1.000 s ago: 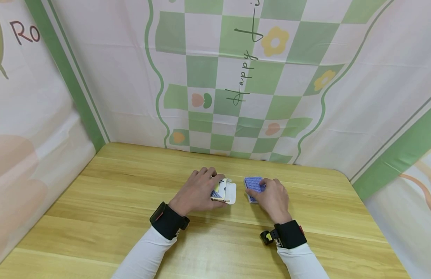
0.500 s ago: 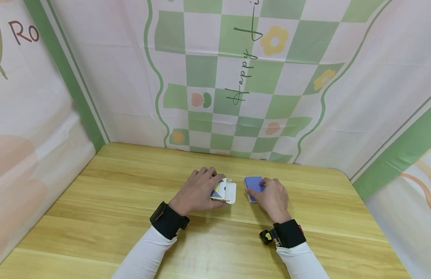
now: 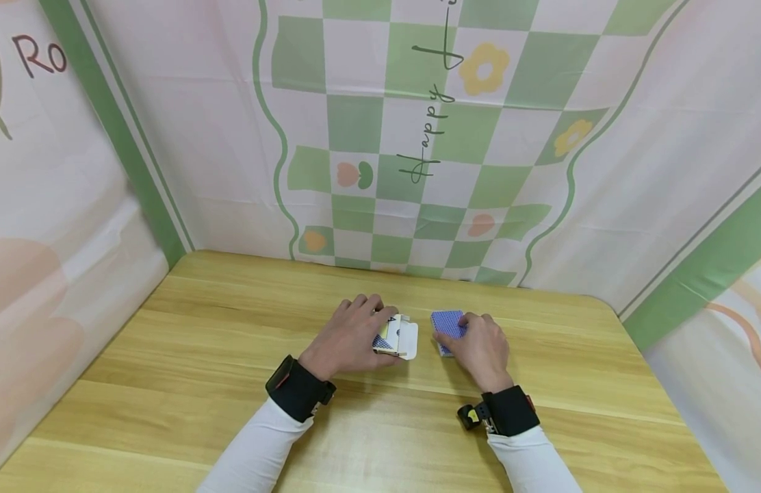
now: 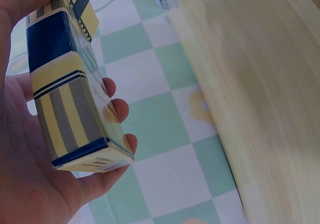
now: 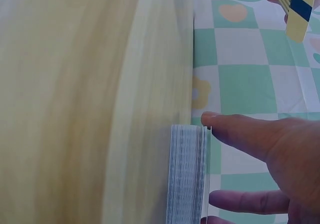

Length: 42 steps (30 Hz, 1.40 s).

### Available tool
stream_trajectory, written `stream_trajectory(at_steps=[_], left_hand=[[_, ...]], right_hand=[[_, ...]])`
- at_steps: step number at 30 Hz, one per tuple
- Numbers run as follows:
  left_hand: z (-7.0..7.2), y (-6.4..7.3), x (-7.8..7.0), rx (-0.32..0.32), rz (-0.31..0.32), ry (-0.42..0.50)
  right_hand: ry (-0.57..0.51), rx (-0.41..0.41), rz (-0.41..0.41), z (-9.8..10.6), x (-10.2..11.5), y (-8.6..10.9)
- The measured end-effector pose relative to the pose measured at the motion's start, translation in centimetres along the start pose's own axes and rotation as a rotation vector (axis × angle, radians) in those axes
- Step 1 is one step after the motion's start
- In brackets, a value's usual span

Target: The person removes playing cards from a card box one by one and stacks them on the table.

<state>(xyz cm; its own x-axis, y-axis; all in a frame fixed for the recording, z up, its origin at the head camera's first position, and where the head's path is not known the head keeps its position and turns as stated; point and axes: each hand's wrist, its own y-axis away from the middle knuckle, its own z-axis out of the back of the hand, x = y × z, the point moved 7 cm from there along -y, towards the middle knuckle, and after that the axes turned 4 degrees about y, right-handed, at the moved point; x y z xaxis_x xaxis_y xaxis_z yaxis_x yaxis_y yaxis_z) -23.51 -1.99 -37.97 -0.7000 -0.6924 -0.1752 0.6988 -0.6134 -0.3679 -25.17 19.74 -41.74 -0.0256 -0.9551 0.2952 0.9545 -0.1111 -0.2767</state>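
Note:
My left hand [image 3: 346, 341] holds a cardboard playing-card box [image 4: 75, 109] on its side above the table, with its white end flap [image 3: 408, 340] folded out to the right. Cream, navy and grey stripes run across the box in the left wrist view. To its right, a deck of blue-backed playing cards [image 3: 447, 324] lies face down on the wood. My right hand [image 3: 484, 349] grips that deck from above. In the right wrist view the thumb [image 5: 220, 124] reaches the top edge of the stack [image 5: 186, 179], and other fingertips meet its upper face.
The wooden table [image 3: 233, 329] extends on all sides of the hands. A printed cloth [image 3: 356, 130] with green checks hangs behind its back edge, and more cloth hangs at left and right. Both wrists carry black bands [image 3: 511, 412].

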Motion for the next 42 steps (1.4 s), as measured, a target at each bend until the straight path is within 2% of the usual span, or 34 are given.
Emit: stream_trajectory(at_steps=[9, 42], left_hand=[[-0.09, -0.14, -0.11, 0.013, -0.006, -0.005], [-0.07, -0.03, 0.11, 0.031, 0.017, -0.008]], right_hand=[[0.001, 0.021, -0.022, -0.18, -0.27, -0.12], [0.017, 0.055, -0.017, -0.39, -0.07, -0.15]])
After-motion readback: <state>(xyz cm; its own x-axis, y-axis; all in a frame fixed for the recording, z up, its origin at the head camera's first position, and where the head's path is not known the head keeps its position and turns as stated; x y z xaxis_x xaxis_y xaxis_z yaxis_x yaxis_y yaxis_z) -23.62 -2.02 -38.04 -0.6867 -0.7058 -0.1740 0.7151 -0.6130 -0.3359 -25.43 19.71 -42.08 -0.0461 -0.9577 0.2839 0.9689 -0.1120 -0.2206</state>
